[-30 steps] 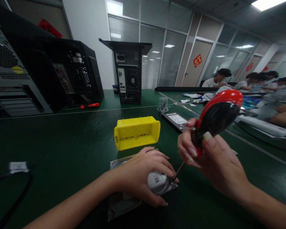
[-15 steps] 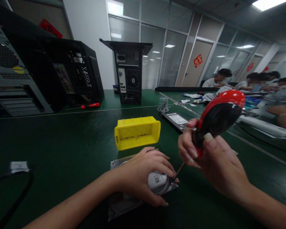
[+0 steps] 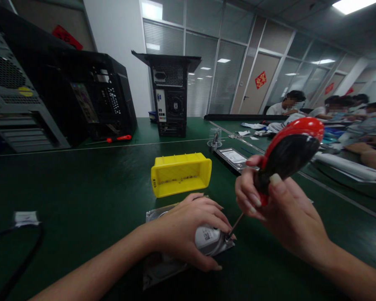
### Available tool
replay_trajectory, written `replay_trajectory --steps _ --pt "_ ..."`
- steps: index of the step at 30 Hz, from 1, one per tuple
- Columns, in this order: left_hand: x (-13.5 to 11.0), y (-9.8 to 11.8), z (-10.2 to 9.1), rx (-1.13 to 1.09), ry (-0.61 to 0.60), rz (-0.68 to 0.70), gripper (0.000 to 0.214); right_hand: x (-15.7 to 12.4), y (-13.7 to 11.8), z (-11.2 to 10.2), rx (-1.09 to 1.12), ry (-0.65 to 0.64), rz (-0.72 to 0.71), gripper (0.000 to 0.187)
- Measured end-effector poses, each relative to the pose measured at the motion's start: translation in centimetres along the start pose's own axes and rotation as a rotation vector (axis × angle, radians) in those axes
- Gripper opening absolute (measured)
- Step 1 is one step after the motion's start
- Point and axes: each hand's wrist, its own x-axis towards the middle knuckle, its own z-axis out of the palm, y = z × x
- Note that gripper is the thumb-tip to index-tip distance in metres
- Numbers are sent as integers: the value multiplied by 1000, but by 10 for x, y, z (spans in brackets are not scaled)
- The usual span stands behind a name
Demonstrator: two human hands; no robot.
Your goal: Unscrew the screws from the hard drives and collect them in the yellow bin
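Note:
A silver hard drive (image 3: 207, 241) lies flat on the green table (image 3: 81, 192) in front of me. My left hand (image 3: 188, 230) rests on top of it, fingers curled over its edge and holding it down. My right hand (image 3: 282, 213) is wrapped round the red and black handle of a screwdriver (image 3: 286, 156). The thin shaft slants down to the left and its tip touches the drive's right corner, close to my left fingertips.
A yellow plastic bin (image 3: 181, 173) stands just behind the drive. Another hard drive (image 3: 233, 157) and a small clear cup (image 3: 214, 138) lie further back. Black computer cases (image 3: 171, 94) stand at the back and left, with a second screwdriver (image 3: 119, 138). Other people sit at the right. A black cable (image 3: 15, 259) lies at the left.

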Motion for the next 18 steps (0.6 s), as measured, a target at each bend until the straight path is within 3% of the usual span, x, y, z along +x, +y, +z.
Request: replay_trajectory --steps 18 --pt "-1 0 0 -12 -3 0 44 2 0 2 -14 10 7 21"
